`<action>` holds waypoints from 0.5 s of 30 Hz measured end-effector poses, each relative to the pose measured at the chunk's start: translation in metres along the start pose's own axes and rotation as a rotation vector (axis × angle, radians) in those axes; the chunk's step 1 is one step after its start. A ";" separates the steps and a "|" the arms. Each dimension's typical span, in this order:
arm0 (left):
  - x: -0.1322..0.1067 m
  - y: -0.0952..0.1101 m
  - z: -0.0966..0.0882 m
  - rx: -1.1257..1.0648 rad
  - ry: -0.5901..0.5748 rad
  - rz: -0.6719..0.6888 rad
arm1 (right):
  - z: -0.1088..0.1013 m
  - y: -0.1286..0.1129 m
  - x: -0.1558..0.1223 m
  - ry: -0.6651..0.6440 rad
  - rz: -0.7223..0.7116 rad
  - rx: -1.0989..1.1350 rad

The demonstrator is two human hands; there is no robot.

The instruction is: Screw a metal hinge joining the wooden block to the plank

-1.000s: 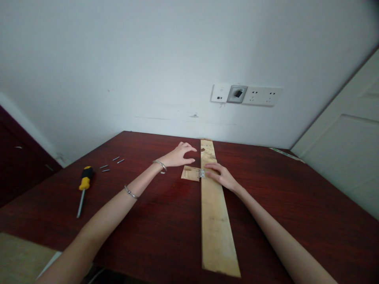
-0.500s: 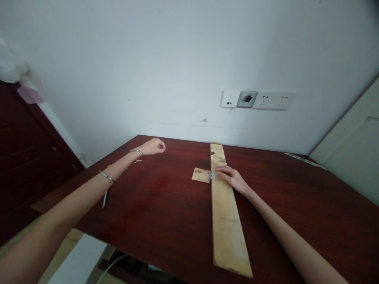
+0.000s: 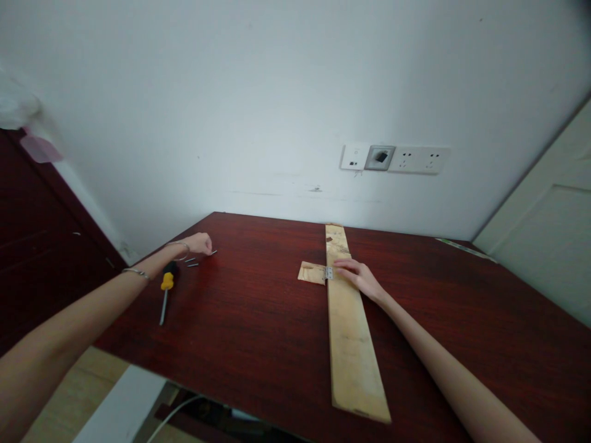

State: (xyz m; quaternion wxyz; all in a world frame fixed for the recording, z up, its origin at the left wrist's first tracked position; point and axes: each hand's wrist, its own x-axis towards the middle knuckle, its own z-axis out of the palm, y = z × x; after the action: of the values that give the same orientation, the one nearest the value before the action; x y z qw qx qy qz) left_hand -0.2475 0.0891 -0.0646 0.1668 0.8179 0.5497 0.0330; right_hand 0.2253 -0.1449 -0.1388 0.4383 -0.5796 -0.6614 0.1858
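My left hand [image 3: 200, 244] is low over the left part of the table, fingers closed at a small metal screw [image 3: 213, 252]. Two more screws [image 3: 192, 264] lie just below that hand. Close by is a screwdriver [image 3: 167, 282] with a yellow and black handle, partly behind my left wrist. My right hand [image 3: 362, 278] rests with extended fingers on a long wooden board [image 3: 353, 344], its fingertips beside a small metal hinge [image 3: 329, 272]. The hinge spans the board's left edge and a short wooden piece [image 3: 311, 272].
The dark red table [image 3: 258, 332] meets a white wall with a row of sockets [image 3: 394, 159]. A flat, patterned strip [image 3: 466, 250] lies along the back right edge. Below the front edge, a white cable [image 3: 173, 418] hangs near a white panel [image 3: 122, 406].
My left hand has moved left and down to the screw, uncovering the screwdriver handle and the other screws. My right hand stays on the board. The view has shifted slightly.
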 end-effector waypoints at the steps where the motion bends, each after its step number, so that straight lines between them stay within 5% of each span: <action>1: 0.001 -0.002 0.002 0.003 -0.006 0.001 | 0.000 0.000 0.000 0.001 -0.001 -0.004; 15: 0.019 -0.003 0.008 -0.045 0.047 -0.013 | 0.000 -0.003 0.002 0.038 0.077 0.114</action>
State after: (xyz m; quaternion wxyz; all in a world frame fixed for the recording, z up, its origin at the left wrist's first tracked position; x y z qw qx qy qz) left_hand -0.2406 0.1054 -0.0751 0.1723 0.8093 0.5580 0.0632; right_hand 0.2237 -0.1436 -0.1354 0.4756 -0.5820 -0.6187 0.2288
